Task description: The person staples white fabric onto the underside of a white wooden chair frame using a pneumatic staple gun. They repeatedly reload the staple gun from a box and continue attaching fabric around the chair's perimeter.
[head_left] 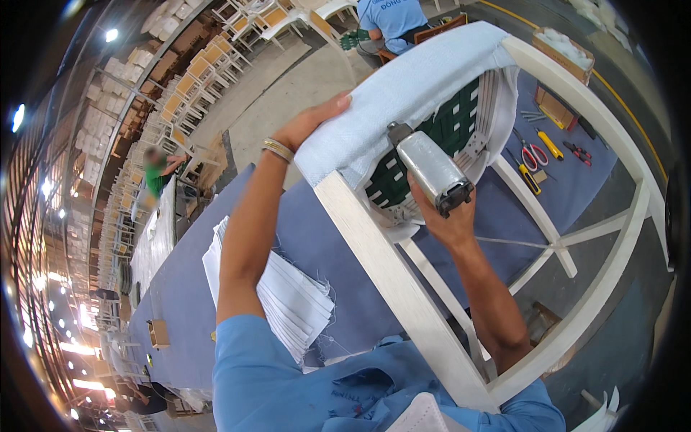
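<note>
A white wooden chair lies tipped over on the blue table, its underside turned toward me. Light blue fabric wraps the seat's edge, and green webbing shows inside the seat frame. My left hand grips the fabric-covered seat edge at the near-left corner, its fingers partly hidden. In my right hand is a grey staple gun, fingers wrapped round its handle. Its nose points toward the inner side of the seat edge; whether it touches cannot be made out.
White cloth pieces lie stacked on the blue table. Red-handled scissors, a yellow knife, pliers and a yellow-handled tool lie beyond the chair. Co-workers and rows of chairs stand behind.
</note>
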`<state>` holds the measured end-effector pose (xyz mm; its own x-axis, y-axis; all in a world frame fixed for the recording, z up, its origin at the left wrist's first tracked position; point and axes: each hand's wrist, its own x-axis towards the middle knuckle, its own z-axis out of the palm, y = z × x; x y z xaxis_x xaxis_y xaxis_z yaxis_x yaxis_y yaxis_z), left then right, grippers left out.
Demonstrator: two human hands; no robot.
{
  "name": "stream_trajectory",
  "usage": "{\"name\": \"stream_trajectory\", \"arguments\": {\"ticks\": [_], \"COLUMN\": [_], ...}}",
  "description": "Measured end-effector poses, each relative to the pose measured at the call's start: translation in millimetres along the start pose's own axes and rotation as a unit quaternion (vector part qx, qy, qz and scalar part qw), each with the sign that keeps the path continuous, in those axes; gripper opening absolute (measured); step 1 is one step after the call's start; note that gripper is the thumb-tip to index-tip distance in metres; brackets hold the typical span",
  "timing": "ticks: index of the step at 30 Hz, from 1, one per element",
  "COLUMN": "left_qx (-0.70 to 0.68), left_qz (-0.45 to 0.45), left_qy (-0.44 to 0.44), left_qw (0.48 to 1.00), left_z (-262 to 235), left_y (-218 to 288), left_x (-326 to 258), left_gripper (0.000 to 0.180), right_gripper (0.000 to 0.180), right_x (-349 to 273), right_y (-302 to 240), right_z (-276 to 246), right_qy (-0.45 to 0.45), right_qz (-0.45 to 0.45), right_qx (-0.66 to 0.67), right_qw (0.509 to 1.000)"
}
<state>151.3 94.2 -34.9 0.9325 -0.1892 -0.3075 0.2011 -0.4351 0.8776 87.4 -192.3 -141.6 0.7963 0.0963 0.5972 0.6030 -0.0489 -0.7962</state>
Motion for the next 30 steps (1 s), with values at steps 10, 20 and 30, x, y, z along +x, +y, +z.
{"name": "stream_trajectory", "arguments": {"ticks": [10, 20, 30], "left_qx": [0.391, 0.447, 0.419], "left_qz": [0.159, 0.159, 0.246], "left_qy": [0.046, 0.067, -0.015], "left_qw": [0.905, 0.878, 0.874], "left_z": [38.2, 44.3, 35.4], "left_y": [45.1, 41.5, 78.0], "left_x": [-37.4, -37.1, -41.2], "left_gripper": [0.113, 0.111, 0.099], "right_gripper": [0.039, 0.041, 0.047], "right_x": [-6.0, -9.8, -20.7], "right_y": [-12.0, -19.9, 15.5], "right_z": [6.1, 3.4, -2.4], "right_qy": [-0.031, -0.088, -0.028], "right_qz": [-0.020, 0.030, 0.108], "right_qx": [0.126, 0.107, 0.219], "right_qw": [0.991, 0.990, 0.969]}}
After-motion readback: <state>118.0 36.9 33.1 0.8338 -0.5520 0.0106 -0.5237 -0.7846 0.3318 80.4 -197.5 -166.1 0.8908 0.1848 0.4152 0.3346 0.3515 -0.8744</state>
